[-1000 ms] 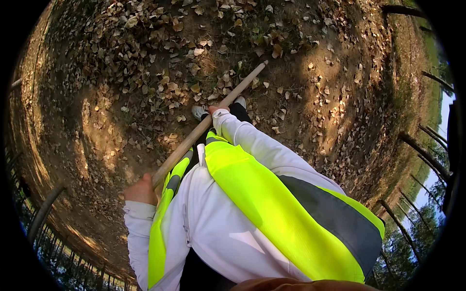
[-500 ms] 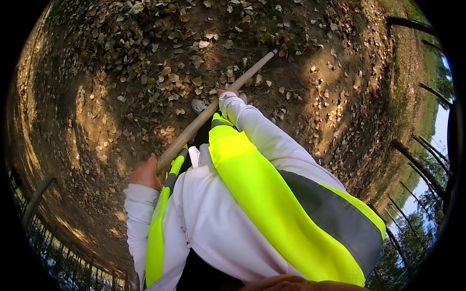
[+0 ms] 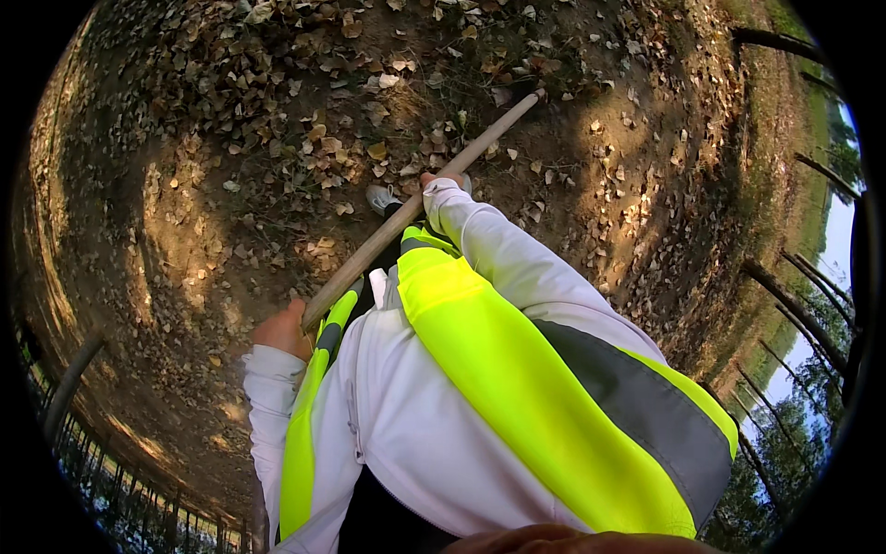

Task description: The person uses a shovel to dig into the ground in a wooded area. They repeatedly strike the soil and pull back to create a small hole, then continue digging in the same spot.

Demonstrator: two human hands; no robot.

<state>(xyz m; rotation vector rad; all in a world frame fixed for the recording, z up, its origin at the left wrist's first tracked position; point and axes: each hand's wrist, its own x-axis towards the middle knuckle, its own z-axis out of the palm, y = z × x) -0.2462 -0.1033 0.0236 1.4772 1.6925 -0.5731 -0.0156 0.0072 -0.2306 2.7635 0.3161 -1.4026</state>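
Note:
A long, pale wooden pole slants across in front of my body, from lower left to upper right. My left hand is closed around its near, thicker end beside my hip. Farther along, my right hand grips the pole from below, most of its fingers hidden by the wood and my sleeve. The thinner far tip sticks out past that hand over the leafy ground. Whether any tool head is fixed to the pole, I cannot tell. My white sleeves and a yellow-green vest cover much of the lower view.
Dry fallen leaves lie scattered over bare brown soil with patches of sun and shade. One light shoe shows beneath the pole. Tree trunks stand along the right rim, and another trunk at the left.
Both hands and the pole have shifted slightly to the right. The pole's far tip now reaches a little farther up and right; both grips stay as they were.

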